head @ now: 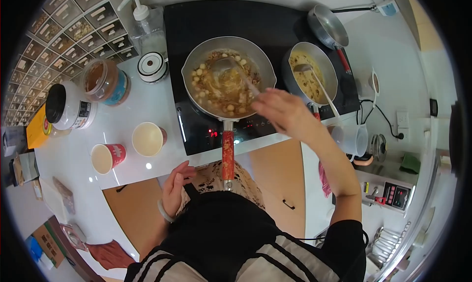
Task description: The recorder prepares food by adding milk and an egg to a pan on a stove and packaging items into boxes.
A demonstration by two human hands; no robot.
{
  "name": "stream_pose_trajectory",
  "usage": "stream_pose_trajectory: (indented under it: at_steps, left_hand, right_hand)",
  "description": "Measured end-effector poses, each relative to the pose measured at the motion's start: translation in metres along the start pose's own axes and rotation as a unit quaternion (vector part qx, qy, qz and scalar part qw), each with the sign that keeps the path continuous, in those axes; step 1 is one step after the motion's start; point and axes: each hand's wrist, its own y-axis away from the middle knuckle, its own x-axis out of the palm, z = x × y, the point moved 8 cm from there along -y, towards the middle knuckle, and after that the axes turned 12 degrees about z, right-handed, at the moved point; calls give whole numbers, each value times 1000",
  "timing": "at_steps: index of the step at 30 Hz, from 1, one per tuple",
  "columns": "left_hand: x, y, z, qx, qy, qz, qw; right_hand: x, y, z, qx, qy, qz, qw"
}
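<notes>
My right hand (282,110) grips the handle of a ladle (225,66), whose bowl sits in the soup of a large metal pan (190,73). White balls and brown bits float in the brownish broth. The pan's worn red handle (228,149) points toward my body. My left hand (179,184) holds nothing, its fingers loosely bent, beside the front edge of the counter. To the right, a smaller pan (330,66) of yellowish food holds a long-handled spoon (320,83). Both pans stand on a black glass induction hob (206,18) with a lit red display.
Two paper cups (147,139) (107,158) stand on the left counter near plastic jars (70,105) and a lidded pot (151,67). A pump bottle (147,27) is behind. An empty metal pan (328,25) lies at back right. A clear plastic jug (350,140) is beside my right forearm.
</notes>
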Motion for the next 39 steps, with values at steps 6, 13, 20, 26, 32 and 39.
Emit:
stream_pose_trajectory:
  at_steps: [6, 13, 20, 26, 32, 39]
  left_hand:
    - [30, -25, -11, -3, 61, -15, 998]
    - [64, -36, -10, 0, 129, -7, 992]
    - [74, -37, -5, -14, 142, -13, 990]
    - [70, -32, 0, -11, 160, -32, 987]
    - [62, -25, 2, -11, 163, -40, 986]
    - [60, -26, 3, -21, 161, -23, 986]
  right_hand:
    - [-1, 28, 12, -88, -27, 10, 996]
    - [4, 51, -31, -101, 15, 61, 993]
    - [5, 27, -26, -162, 16, 56, 985]
    - [9, 49, 7, -188, 1, 47, 981]
    - [9, 58, -16, -142, 33, 51, 988]
    - [12, 34, 0, -168, 26, 16, 985]
